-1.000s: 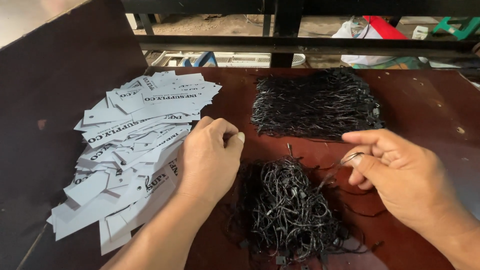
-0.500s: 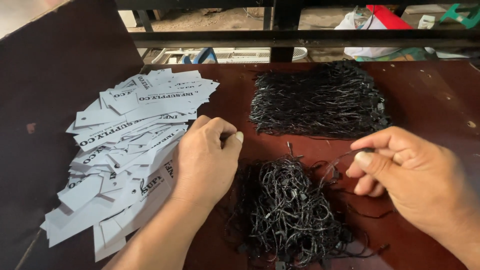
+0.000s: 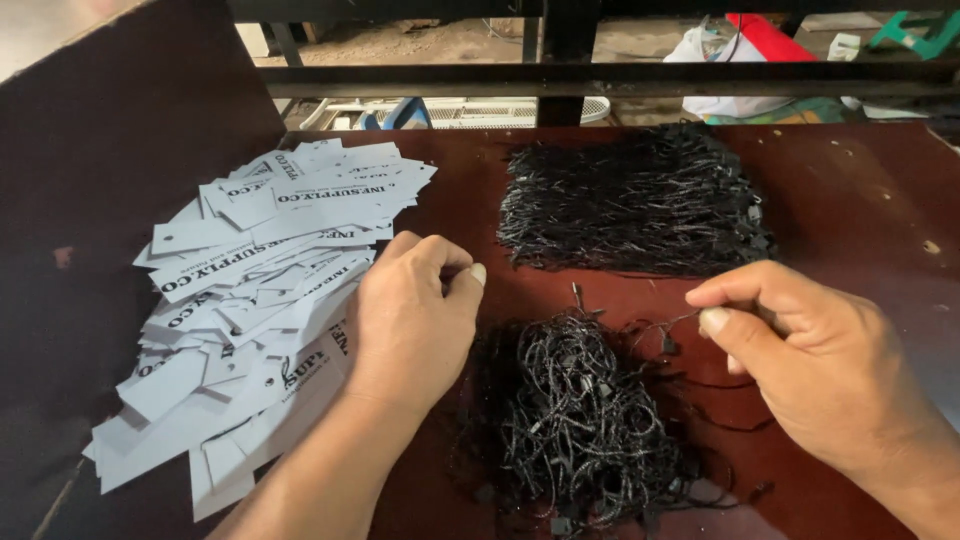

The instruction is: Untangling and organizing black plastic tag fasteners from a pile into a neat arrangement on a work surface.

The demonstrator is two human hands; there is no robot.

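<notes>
Paper tags (image 3: 255, 300): a loose, overlapping heap of small white rectangular labels with black print, spread over the left part of the dark reddish-brown desk (image 3: 850, 210). The heap runs from the far middle of the desk down toward the near left edge. Most tags lie flat at mixed angles; some show a printed face, others a plain white one. Several have a small punched hole near one end. The left hand (image 3: 415, 325) rests on the heap's right edge, covering a few tags. No packages, signs or screens are visible.
</notes>
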